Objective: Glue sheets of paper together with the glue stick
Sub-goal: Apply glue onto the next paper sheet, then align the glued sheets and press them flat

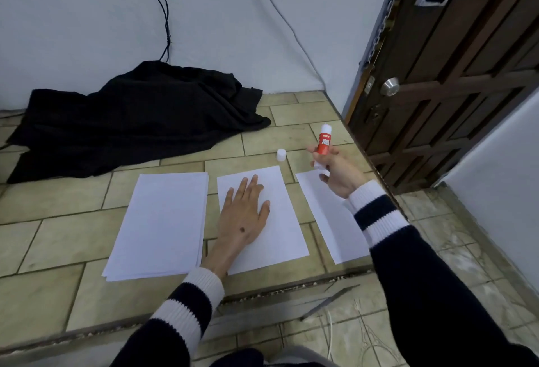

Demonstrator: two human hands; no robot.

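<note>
From the head view, the left hand (243, 215) lies flat, fingers spread, pinning the middle sheet (280, 229) on the tiled floor (58, 235). At two o'clock, the right hand (338, 172) has its fingers clamped on the uncapped glue stick (323, 145). It is light, rigid and probably slick, so best held mid-barrel; the paper is flimsy.

At three o'clock, the right hand (338, 174) hides the glue stick (323, 145) base; its label print is too small to read. The striped sleeve (376, 218) covers part of the rightmost sheet (326, 215), perhaps folded.
</note>
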